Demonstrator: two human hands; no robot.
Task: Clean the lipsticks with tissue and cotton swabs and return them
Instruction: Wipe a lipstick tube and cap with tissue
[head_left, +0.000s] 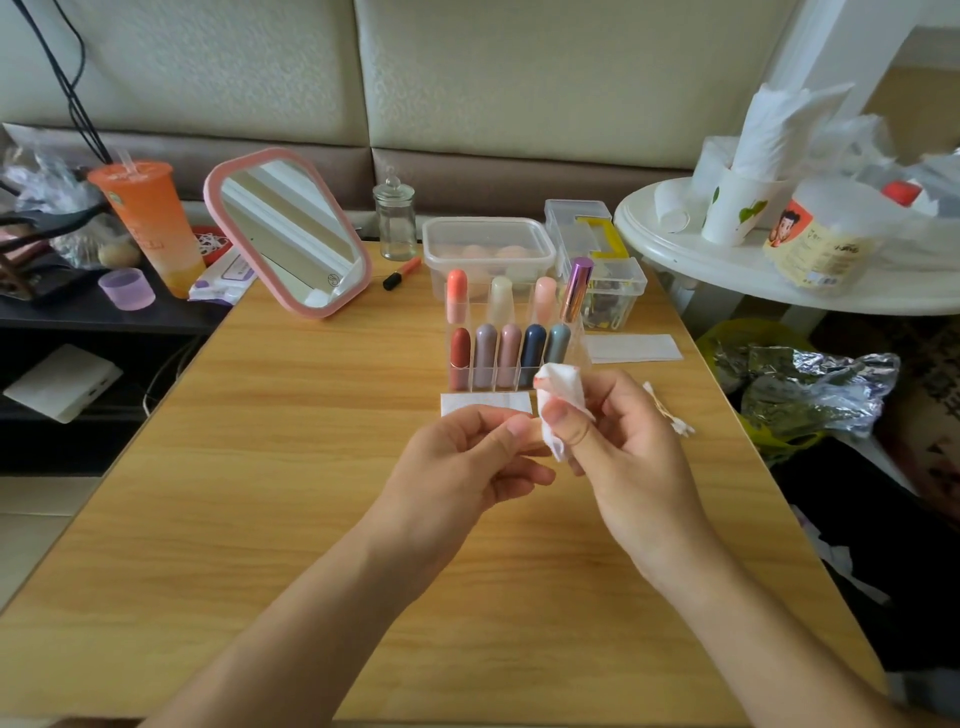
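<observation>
My right hand (628, 447) pinches a crumpled white tissue (558, 400) wrapped over the end of a lipstick that is almost wholly hidden. My left hand (467, 462) grips the lipstick's other end, a small pale part (530, 439) showing between the hands. Beyond them stands a clear acrylic organizer (582, 348) with several capsule-shaped lipsticks in two rows, among them a dark red one (460, 356) and a purple metallic tube (576, 288). Cotton swabs (670, 410) lie on the table to the right of my right hand. Flat white tissues (485, 402) (631, 347) lie in front of and beside the organizer.
A wooden table (311, 467) carries a pink mirror (291, 234), glass jar (396, 218), lidded plastic box (488, 249), small clear boxes (613, 291) and an orange-black pen (401, 273). An orange cup (148, 223) stands left. A round white side table (779, 270) with cups stands right.
</observation>
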